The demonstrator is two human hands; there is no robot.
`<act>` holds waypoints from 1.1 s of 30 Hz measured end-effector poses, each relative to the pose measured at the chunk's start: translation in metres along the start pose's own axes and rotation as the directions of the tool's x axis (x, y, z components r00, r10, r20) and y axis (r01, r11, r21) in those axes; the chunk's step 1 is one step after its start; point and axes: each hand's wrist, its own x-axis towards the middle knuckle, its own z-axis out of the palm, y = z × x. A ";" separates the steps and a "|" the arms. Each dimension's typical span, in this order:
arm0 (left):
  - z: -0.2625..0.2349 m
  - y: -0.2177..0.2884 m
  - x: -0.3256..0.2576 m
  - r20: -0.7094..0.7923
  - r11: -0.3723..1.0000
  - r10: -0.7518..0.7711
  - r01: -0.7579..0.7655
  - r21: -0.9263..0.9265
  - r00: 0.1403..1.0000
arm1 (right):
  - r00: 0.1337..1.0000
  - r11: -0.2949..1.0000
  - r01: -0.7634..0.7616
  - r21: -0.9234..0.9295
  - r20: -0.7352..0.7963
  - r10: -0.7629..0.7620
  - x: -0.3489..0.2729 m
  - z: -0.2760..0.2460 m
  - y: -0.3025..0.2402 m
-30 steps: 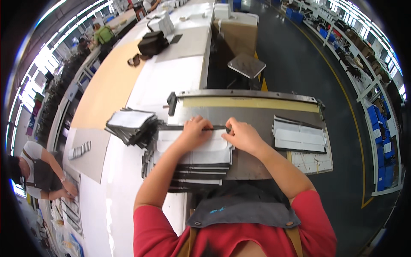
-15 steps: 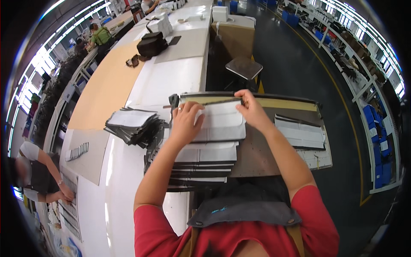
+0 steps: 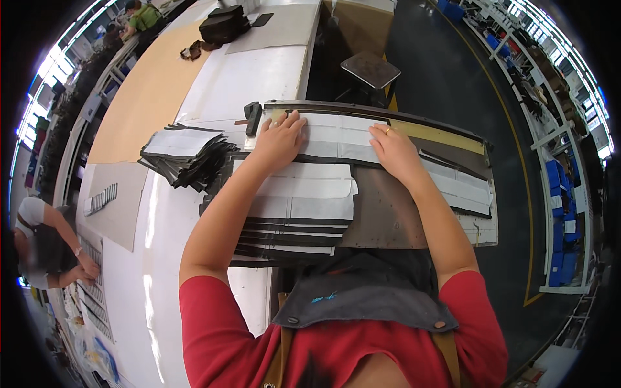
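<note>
Sheet [image 3: 339, 139], white and dark-edged, flat on the metal plate [image 3: 385, 207], under left hand [image 3: 278, 143] and right hand [image 3: 396, 152].
Both palm-down and open, fingers pretty straight at the sheet's two ends, left end mostly covered; can't tell about any grip under the fingertips. Just below that, a stack of similar sheets [image 3: 301, 194], left side partly behind the left forearm [image 3: 223, 213]. Smaller stack [image 3: 460, 186] partly blocked by the right forearm [image 3: 446, 213]. Loose pile [image 3: 184, 142] off to the left, too jumbled to count. Co-worker [image 3: 55, 239] at far left, partly blurred and cut off.
</note>
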 end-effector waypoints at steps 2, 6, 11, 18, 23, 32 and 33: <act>-0.001 0.003 0.007 -0.017 1.000 0.010 -0.010 0.010 1.000 | 0.998 0.987 0.061 -0.151 -0.024 -0.065 -0.005 0.003 0.008; 0.005 0.001 0.015 -0.017 1.000 -0.007 0.007 0.000 1.000 | 0.996 0.981 0.081 -0.175 -0.010 -0.084 -0.002 -0.001 0.012; 0.008 0.001 0.017 -0.035 1.000 0.001 -0.002 -0.021 0.999 | 0.996 0.977 0.085 -0.196 -0.006 -0.088 0.000 0.002 0.017; 0.005 0.007 0.015 -0.184 0.998 0.071 -0.069 0.016 0.980 | 0.996 0.976 0.065 -0.207 -0.039 -0.075 -0.001 0.007 0.015; 0.000 0.011 0.016 -0.123 0.998 0.011 -0.019 -0.061 0.992 | 0.995 0.978 0.067 -0.198 -0.060 -0.080 -0.002 0.006 0.012; -0.004 0.014 0.010 -0.144 1.000 0.023 -0.025 -0.012 0.989 | 0.992 0.980 0.096 -0.176 -0.060 -0.108 -0.001 -0.005 -0.002; -0.003 0.013 0.011 -0.155 0.999 0.032 -0.035 -0.017 0.987 | 0.990 0.977 0.103 -0.188 -0.076 -0.119 -0.001 -0.004 0.000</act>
